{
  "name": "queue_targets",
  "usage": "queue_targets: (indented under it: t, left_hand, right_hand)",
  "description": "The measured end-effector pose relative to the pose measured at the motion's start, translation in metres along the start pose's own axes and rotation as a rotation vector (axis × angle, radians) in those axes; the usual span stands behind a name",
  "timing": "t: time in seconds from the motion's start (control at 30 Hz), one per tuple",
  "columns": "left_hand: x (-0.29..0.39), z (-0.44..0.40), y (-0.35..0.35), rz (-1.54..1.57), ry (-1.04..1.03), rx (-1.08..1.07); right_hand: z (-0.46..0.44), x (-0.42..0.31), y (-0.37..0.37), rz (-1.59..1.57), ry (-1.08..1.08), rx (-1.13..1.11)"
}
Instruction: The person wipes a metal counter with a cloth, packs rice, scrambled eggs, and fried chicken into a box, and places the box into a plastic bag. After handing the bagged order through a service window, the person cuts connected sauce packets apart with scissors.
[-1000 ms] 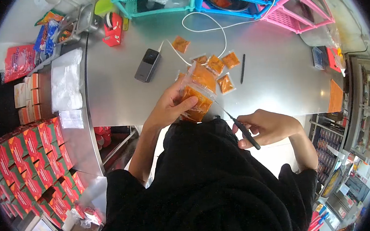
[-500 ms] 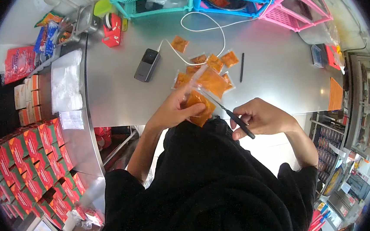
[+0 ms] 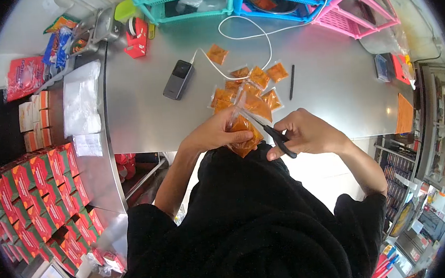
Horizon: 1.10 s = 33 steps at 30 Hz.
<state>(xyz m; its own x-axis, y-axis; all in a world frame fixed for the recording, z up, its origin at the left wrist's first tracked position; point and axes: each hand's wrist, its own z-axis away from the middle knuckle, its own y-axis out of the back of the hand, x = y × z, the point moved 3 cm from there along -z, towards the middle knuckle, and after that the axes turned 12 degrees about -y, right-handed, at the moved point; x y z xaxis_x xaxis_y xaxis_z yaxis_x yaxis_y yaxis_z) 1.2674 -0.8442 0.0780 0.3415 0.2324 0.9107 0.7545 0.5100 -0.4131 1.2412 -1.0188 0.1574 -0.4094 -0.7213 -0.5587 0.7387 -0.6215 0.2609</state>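
Note:
My left hand (image 3: 221, 132) grips a clear plastic sachet (image 3: 245, 137) of orange-brown sauce, just in front of the table's edge. Another orange sachet (image 3: 257, 107) hangs beyond it, seemingly joined to it along a clear seam. In my right hand (image 3: 306, 134) are black-handled scissors (image 3: 279, 138), their blades lying at the clear strip between the two sachets. Whether the blades have cut through cannot be made out. Behind my hands lies a loose pile of small orange sachets (image 3: 223, 96), with one sachet (image 3: 217, 54) apart from it, farther back.
A dark power bank (image 3: 178, 80) with a white cable (image 3: 240, 35) lies left of the pile, a black pen-like stick (image 3: 292, 82) right of it. Teal (image 3: 192, 16), blue (image 3: 296, 14) and pink racks (image 3: 349, 22) line the back. Plastic bags (image 3: 81, 98) lie at left.
The scissors and my right hand have moved a little left, and the handles have come closer to the sachets. The far joined sachet has shifted slightly toward me.

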Motion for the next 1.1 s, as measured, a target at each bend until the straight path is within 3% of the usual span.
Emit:
queue_targets:
  t: [0.07, 0.13, 0.33, 0.43, 0.53, 0.57, 0.67, 0.73, 0.8, 0.93, 1.1]
  left_hand:
    - [-0.001, -0.001, -0.003, -0.086, -0.014, -0.074]
    - [-0.004, -0.004, -0.011, -0.21, -0.025, -0.132]
    - [0.009, -0.009, -0.006, 0.123, -0.01, 0.062]
    - [0.01, -0.005, -0.013, 0.001, 0.073, -0.187]
    - [0.014, -0.005, -0.016, 0.128, 0.114, -0.19]
    - [0.016, -0.003, -0.011, 0.045, 0.04, -0.191]
    - [0.033, 0.002, -0.008, 0.177, -0.009, -0.062]
    - [0.043, 0.004, -0.008, 0.129, -0.037, 0.021]
    - [0.05, 0.005, -0.007, 0.084, -0.052, 0.064]
    - [0.054, 0.006, -0.007, 0.038, -0.025, 0.046]
    - [0.056, 0.007, -0.011, 0.031, 0.043, 0.011]
  right_hand:
    - [-0.004, 0.002, -0.001, -0.089, -0.039, -0.013]
    - [-0.011, 0.01, -0.004, -0.093, 0.085, 0.035]
    - [-0.007, 0.0, -0.012, -0.396, 0.229, 0.098]
    - [0.012, -0.009, 0.002, -0.514, 0.347, 0.258]
    - [0.029, 0.002, 0.029, -0.605, 0.318, 0.383]
    - [0.033, 0.004, 0.035, -0.587, 0.212, 0.364]
    - [0.04, 0.02, 0.023, -0.376, 0.089, 0.25]
    - [0.048, 0.017, 0.013, -0.07, -0.022, 0.047]
    - [0.044, 0.031, -0.006, -0.053, 0.1, -0.026]
    - [0.046, 0.007, -0.005, 0.134, 0.05, -0.043]
    - [0.042, -0.002, -0.001, 0.085, 0.056, -0.019]
